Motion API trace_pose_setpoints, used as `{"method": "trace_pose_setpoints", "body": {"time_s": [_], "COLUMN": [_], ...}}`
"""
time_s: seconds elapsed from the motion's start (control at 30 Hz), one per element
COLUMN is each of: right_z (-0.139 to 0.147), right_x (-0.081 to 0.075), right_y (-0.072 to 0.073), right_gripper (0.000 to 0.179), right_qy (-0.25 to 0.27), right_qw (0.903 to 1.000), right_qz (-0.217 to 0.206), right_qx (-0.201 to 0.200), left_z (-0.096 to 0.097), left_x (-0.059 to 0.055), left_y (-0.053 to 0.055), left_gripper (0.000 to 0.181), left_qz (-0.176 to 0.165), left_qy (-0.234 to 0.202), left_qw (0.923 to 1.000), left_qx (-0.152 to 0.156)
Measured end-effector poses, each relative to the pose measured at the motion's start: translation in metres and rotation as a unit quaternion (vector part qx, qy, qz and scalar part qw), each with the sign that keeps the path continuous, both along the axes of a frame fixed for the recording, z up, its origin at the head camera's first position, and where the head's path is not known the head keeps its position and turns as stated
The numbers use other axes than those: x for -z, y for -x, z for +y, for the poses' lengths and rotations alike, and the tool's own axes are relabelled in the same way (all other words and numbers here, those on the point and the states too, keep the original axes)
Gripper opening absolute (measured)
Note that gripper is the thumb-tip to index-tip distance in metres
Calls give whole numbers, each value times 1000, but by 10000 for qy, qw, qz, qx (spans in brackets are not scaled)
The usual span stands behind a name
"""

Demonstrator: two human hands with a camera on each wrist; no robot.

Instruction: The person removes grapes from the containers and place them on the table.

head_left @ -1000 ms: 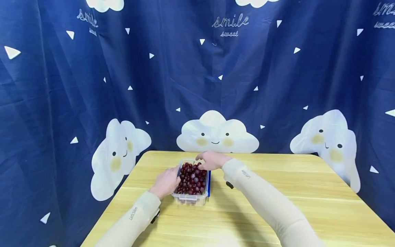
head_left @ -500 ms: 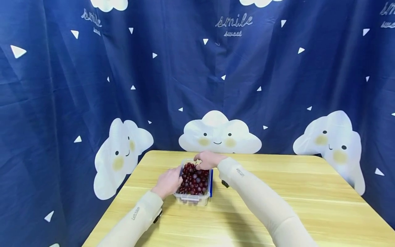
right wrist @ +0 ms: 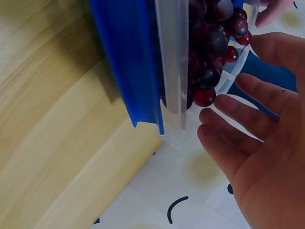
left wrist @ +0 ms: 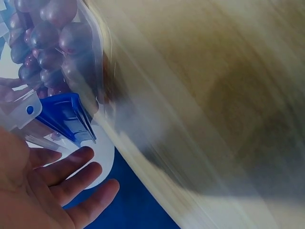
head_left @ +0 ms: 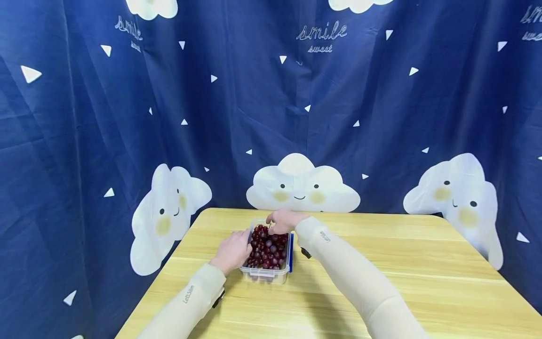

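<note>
There on the tabletop (head_left: 360,263) sits a clear container (head_left: 264,278) of dark red grapes (head_left: 267,252). The person's left hand (head_left: 233,249) lies along its left side, fingers loosely extended; the right hand (head_left: 285,221) is over its far end, fingers apart.

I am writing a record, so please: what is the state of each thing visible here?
Box, open, upright.
Blue clip, unfastened.
Grapes, uncovered, piled in the box.
Left hand, at the box's left side, fingers relaxed.
Right hand, over the grapes, fingers relaxed.
Curtain, hanging, creased.
</note>
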State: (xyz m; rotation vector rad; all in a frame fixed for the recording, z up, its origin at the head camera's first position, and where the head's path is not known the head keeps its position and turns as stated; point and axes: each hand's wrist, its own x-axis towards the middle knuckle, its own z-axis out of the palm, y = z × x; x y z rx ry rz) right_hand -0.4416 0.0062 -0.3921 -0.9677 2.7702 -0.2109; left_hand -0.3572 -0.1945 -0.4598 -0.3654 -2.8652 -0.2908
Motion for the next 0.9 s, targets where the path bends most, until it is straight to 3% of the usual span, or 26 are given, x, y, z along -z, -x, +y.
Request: {"method": "trace_pose_setpoints", "body": {"time_s": [0.33, 0.7, 0.9], "right_z": [-8, -12, -13], "right_x": [-6, 0, 1], "right_y": [-5, -7, -7], "right_gripper": [45, 51, 42], "right_qy": [-235, -638, -606], "right_qw": [9996, 9975, 9968], "right_qz": [-89, -43, -107], "right_qx": [124, 301, 511], "left_z": [0, 1, 1], "left_x": [-1, 3, 3], "left_y": [-2, -2, -2], "left_gripper": [51, 53, 53], "left_qz": [402, 373, 453], "left_qy": [176, 211, 162], "left_qw": [9990, 9991, 9988], "left_qx": [-39, -74, -63]}}
